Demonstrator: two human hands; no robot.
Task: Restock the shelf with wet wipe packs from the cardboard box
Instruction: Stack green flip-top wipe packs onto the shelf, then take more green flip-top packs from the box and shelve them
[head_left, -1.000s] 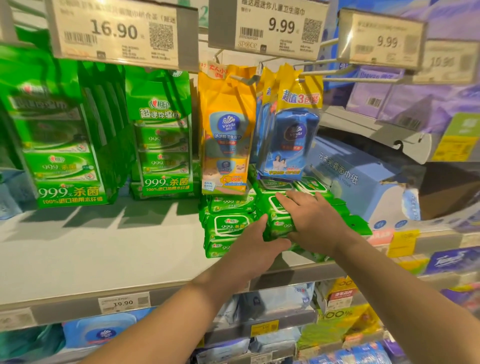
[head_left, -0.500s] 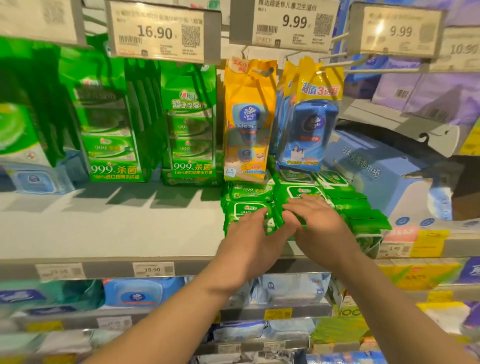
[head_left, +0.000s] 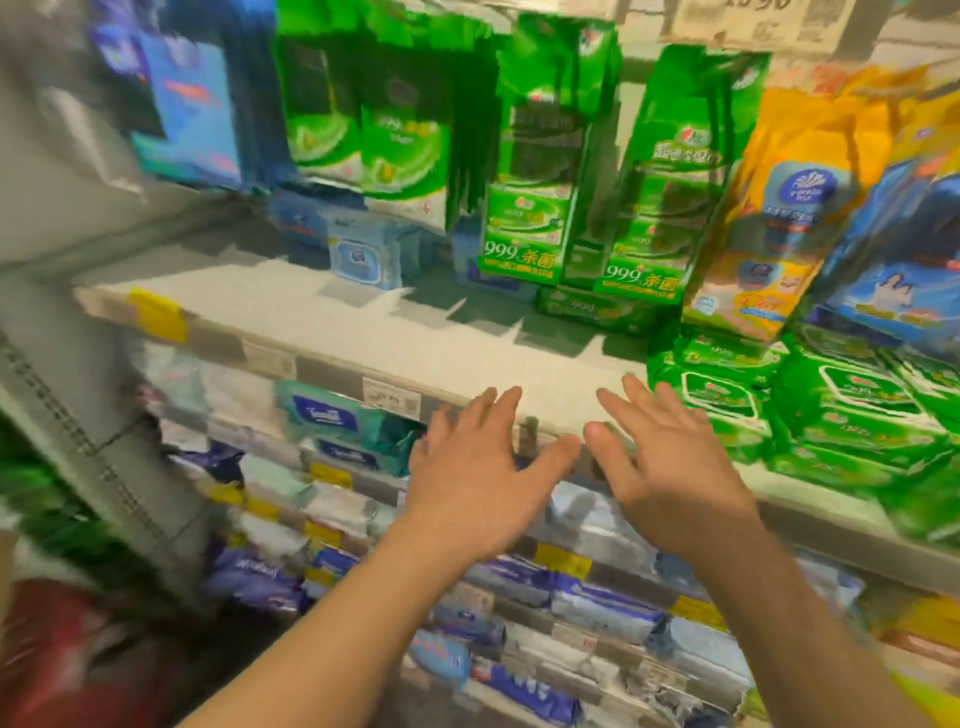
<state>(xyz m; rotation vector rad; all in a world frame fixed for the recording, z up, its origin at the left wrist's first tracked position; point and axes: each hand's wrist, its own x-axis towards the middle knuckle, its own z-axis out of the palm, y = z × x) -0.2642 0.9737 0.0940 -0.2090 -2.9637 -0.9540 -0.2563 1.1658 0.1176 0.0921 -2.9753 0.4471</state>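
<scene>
Both hands off now! The left hand (head_left: 480, 483) and right hand (head_left: 670, 475), a moment ago pressing the stacked green plastic wet wipe packs (head_left: 810, 415), hover empty with fingers spread before the grey metal shelf (head_left: 415, 343). The stack sits right, placed; the box is likely next, out of view. Behind, tall green hanging multipacks (head_left: 530, 171) and an orange hanging pack (head_left: 779, 208) crowd the back, though bare shelf remains left.

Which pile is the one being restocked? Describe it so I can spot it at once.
Find the pale shelf board running across the middle. At its right end, just right of the right hand, sits the stack of flat green wet wipe packs. Unlike the tall green bags hanging behind, these lie flat, white-edged lids facing up.
</scene>
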